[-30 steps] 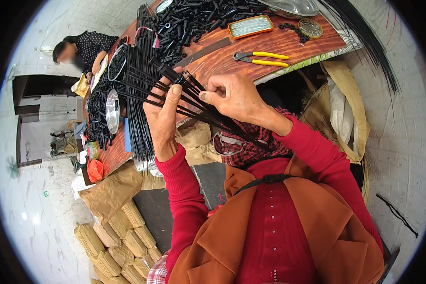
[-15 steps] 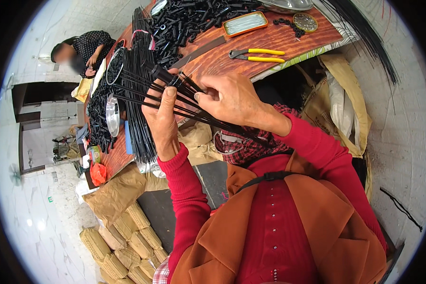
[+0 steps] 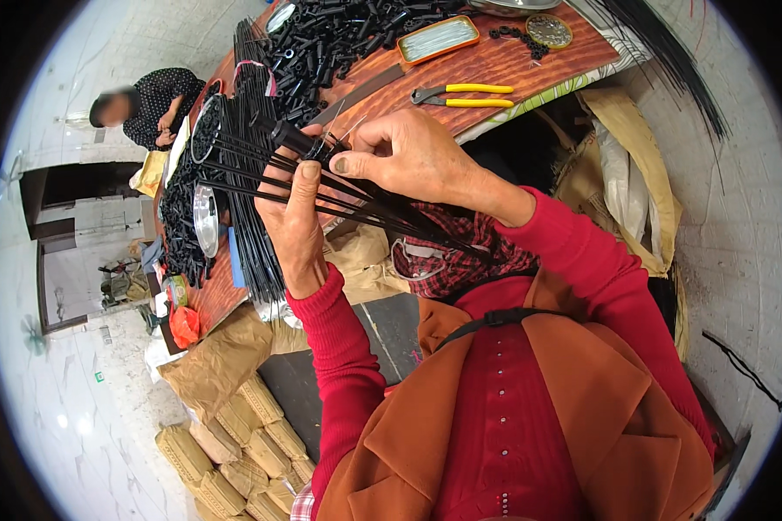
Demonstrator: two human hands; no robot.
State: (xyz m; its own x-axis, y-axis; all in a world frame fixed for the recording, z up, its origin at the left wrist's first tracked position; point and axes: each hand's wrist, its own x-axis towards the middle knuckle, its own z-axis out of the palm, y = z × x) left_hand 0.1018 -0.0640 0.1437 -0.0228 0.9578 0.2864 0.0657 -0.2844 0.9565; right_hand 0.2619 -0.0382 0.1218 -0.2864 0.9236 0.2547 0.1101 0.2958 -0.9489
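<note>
My left hand (image 3: 291,226) is closed around a spread bundle of thin black rods (image 3: 387,208), which look like umbrella ribs, with its thumb pressed near their gathered end. A black cylindrical hub (image 3: 288,135) sticks out past my left fingers, and the rods meet at it. My right hand (image 3: 426,161) is in a pinch right beside the hub, thumb and forefinger together. A thin pale wire (image 3: 353,130) rises from between the hands. What the right fingertips grip is partly hidden. The rods' other ends reach toward my lap, over a red-and-black checked cloth (image 3: 469,230).
On the wooden table (image 3: 378,108) lie yellow-handled pliers (image 3: 465,95), a tray of pale wires (image 3: 439,40), a flat dark bar (image 3: 356,97) and heaped black fittings (image 3: 321,52). More black rods (image 3: 256,191) are stacked left. A person (image 3: 161,104) sits beyond; paper-wrapped packs (image 3: 235,451) lie below left.
My right hand has shifted left along the rods, its thumb now close against the hub. The left hand keeps its hold. The whole view has shifted slightly.
</note>
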